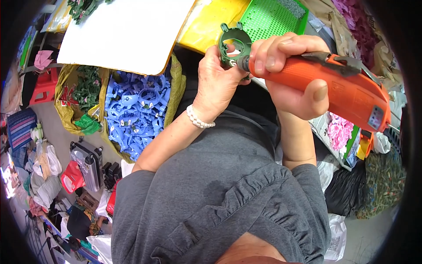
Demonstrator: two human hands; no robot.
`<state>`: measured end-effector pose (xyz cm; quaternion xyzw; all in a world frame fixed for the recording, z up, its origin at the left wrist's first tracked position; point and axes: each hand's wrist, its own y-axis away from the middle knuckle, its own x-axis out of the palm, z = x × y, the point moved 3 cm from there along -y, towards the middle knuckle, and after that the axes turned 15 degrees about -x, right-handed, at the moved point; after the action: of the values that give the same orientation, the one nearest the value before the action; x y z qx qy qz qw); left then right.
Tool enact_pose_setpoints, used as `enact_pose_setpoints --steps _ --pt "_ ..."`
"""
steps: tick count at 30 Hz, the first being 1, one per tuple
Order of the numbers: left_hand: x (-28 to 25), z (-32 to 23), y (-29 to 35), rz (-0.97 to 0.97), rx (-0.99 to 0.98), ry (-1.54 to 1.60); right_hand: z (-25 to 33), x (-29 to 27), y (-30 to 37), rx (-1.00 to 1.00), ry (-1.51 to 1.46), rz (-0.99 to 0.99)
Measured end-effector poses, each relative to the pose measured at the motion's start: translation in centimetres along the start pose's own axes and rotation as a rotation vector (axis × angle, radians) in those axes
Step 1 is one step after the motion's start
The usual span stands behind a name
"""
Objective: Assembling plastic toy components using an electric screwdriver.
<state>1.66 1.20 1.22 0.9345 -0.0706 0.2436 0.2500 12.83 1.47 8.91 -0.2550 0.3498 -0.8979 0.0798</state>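
A person in a grey short-sleeved top (211, 167) with ruffles is seen from above, both hands busy just past the right edge of a white surface (127, 37). The left hand (212, 77), a white beaded bracelet (197, 119) at its wrist, pinches a dark green plastic ring part (241, 35) with small tabs at its top, holding it up near the surface's lower right corner. The right hand (292, 100) is wrapped around an orange electric screwdriver (338, 90), whose dark nose points left, close against the ring's lower side, by the left fingertips. Whether the bit sits in a screw is too small to tell.

Behind the ring lie a yellow package (206, 22), along the surface's right edge, and a bright green perforated basket (263, 26) with small grey pieces (292, 8) gathered in its far right corner. More dark green pieces (81, 9) lie at the surface's upper left corner. Below its near edge stands an olive-yellow sack (176, 88) full of blue plastic parts (138, 108); a second sack (66, 90), to the left, holds dark green ones.
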Motion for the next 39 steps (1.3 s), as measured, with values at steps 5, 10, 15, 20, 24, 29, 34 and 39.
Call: enact_pose_setpoints --steps 5,10,15,20,24,29,34,39 --pt "-0.3 -0.4 -0.1 0.101 -0.035 0.04 -0.5 -1.2 -0.5 -0.131 -0.109 0.153" --pt "-1.5 -0.4 -0.6 0.27 -0.154 0.17 2.6 -2.8 -2.1 -0.1 -0.019 0.103" --pt "-2.8 -0.3 -0.7 0.478 -0.231 0.306 1.1 -4.7 -1.6 0.027 0.061 -0.024" --pt "-2.9 -0.2 -0.7 0.518 -0.256 0.333 -0.3 -5.2 -0.9 0.031 0.288 -0.035" --pt "-2.7 -0.5 -0.8 0.595 -0.264 0.39 -0.1 -5.0 -1.0 0.047 0.324 -0.107" --pt "-2.4 -0.6 -1.1 0.683 -0.286 0.528 -0.1 -5.2 -1.1 0.036 0.287 -0.105" --pt "-1.8 -0.5 -1.3 0.781 -0.368 0.704 -0.1 -5.1 -1.1 0.047 0.274 -0.123" --pt "-1.5 -0.9 -1.4 0.799 -0.388 0.756 -0.4 -4.7 -1.2 0.074 0.344 -0.088"
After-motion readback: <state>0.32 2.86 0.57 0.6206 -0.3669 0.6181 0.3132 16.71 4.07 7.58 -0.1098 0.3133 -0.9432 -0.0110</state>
